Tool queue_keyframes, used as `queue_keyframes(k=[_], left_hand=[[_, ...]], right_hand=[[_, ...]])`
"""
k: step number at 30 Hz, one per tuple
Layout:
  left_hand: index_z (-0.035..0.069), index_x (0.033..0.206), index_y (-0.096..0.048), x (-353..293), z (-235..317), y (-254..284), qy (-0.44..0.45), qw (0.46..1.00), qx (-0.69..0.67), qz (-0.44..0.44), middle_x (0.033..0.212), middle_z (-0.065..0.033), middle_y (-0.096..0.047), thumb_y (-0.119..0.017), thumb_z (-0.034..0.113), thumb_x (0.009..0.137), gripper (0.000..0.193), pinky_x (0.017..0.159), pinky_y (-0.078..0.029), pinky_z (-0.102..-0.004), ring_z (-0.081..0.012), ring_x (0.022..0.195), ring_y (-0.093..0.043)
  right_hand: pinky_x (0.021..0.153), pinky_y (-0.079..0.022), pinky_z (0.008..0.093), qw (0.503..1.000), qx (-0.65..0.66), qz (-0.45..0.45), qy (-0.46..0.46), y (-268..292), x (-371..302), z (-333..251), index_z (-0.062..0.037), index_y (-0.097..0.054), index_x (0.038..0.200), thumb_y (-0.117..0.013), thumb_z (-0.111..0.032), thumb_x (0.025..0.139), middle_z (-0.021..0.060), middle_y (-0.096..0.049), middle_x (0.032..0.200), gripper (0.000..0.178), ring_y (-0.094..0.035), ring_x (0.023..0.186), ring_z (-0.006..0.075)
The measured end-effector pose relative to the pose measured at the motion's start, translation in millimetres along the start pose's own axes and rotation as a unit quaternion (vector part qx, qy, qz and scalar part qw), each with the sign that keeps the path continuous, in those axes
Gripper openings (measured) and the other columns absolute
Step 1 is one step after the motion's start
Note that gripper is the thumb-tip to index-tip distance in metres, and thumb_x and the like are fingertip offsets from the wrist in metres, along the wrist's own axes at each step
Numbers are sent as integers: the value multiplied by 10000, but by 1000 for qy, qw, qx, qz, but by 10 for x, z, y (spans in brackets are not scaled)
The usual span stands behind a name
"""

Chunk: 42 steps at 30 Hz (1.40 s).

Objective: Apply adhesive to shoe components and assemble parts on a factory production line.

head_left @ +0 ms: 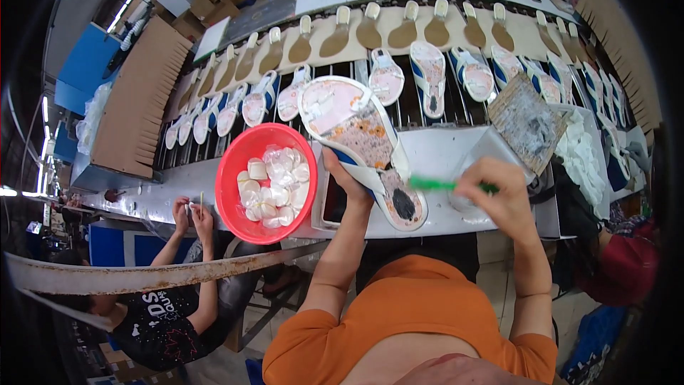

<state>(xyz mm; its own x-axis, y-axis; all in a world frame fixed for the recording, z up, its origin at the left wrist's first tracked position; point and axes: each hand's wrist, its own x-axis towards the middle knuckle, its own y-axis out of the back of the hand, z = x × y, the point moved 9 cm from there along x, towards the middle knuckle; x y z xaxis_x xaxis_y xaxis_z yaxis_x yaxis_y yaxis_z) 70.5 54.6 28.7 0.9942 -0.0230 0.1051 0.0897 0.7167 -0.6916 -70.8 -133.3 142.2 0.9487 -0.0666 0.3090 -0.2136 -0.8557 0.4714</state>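
My left hand [348, 180] grips a sandal [365, 144] from below, its white-and-blue straps folded around a last. The sandal's underside faces up, pinkish at the wide end, orange-speckled in the middle, with a dark patch at the other end. In my right hand [502, 196] is a green-handled brush [433, 183], slightly blurred. Its tip lies close to the dark-patched end of the sandal; whether it touches cannot be made out. Left of my left hand stands a red basin [222, 189] holding several whitish rounded pieces [274, 189].
Across the bench runs a conveyor [335, 70] with sandals and tan soles [402, 34] in rows. A stained board [527, 125] leans at right beside white cloth [583, 160]. At left, another person's hands [192, 217] work near a rusty metal bar [164, 276].
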Motion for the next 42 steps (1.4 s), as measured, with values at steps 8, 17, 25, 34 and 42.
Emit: queue_keyframes(k=[8, 17, 25, 34, 42], left_hand=[[66, 1428, -287, -189, -181, -31, 36, 996, 20, -84, 1369, -123, -440, -355, 628, 903, 772, 1025, -392, -420, -279, 1226, -474], [-84, 1261, -477, -233, -255, -181, 58, 974, 53, -211, 1164, -149, -593, -556, 649, 810, 864, 885, -479, -338, -220, 1031, -595], [-50, 1374, -367, -159, -565, -82, 139, 943, 128, -274, 1302, -194, -517, -476, 678, 822, 920, 983, -448, -405, -291, 1164, -548], [-81, 1214, -529, -239, -370, -320, 107, 964, 87, -228, 1132, -149, -624, -497, 594, 870, 758, 895, -479, -332, -207, 1032, -609], [-4, 1390, -364, -347, -660, 49, 254, 958, 36, -131, 1320, -175, -508, -346, 537, 942, 703, 979, -453, -383, -278, 1157, -555]], right_hand=[[515, -444, 291, 968, -122, 202, 82, 272, 324, -231, -29, -666, 783, -747, -104, 767, 79, -629, 739, 111, -606, 599, 201], [531, -435, 346, 972, -183, 79, 123, 281, 590, -336, -56, -626, 739, -737, -219, 781, 74, -585, 694, 202, -584, 591, 258], [520, -442, 277, 969, -183, 40, 161, 209, 483, -252, -7, -633, 769, -766, -87, 734, 63, -617, 737, 159, -593, 605, 188], [553, -450, 307, 995, -75, 43, 54, 491, 390, -94, -25, -653, 827, -746, -121, 752, 81, -627, 743, 153, -594, 607, 218], [637, -475, 411, 925, -314, 34, -212, 283, -832, 927, -40, -624, 823, -701, -167, 785, 108, -634, 813, 153, -619, 758, 327]])
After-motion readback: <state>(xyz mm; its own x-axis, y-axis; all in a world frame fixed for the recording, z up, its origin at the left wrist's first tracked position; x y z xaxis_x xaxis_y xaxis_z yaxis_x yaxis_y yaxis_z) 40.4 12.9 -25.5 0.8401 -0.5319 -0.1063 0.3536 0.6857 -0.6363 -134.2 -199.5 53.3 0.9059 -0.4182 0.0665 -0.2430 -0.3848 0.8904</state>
